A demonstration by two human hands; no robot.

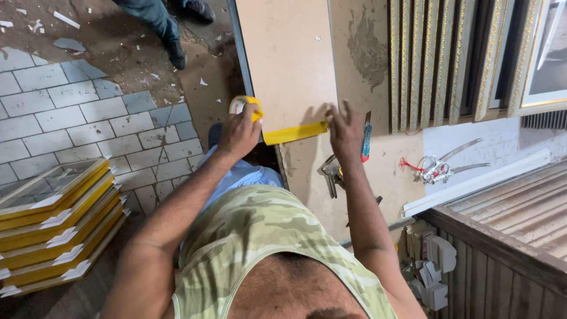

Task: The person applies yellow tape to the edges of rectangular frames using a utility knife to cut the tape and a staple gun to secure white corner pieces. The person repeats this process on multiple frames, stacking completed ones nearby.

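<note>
A roll of yellow tape (pixel 242 105) is being gripped by the left hand (pixel 238 134), whose fingers are curled around the roll at the left edge of a pale board (pixel 286 59) lying on the bench (pixel 360 171). A strip of yellow tape (pixel 294 133) is being stretched from the roll across the near end of the board and is being pressed down at its far end by the right hand (pixel 345 134), the fingers (pixel 331 112) of which are being held spread and flat against the board. Just beside the right hand, a utility knife (pixel 366 139) with a blue and red handle is lying on the bench, and a metal tool (pixel 329 172) is resting below it near the wrist. Farther right, a bundle of metal parts with a red tie (pixel 431 168) is lying by a long white strip (pixel 484 180). Gold-trimmed frame mouldings (pixel 449 59) are being kept upright at the back. On the tiled floor (pixel 71 112) to the left, a stack of yellow frames (pixel 56 224) is sitting, and another person's leg and shoe (pixel 168 35) are being seen near the top.
</note>
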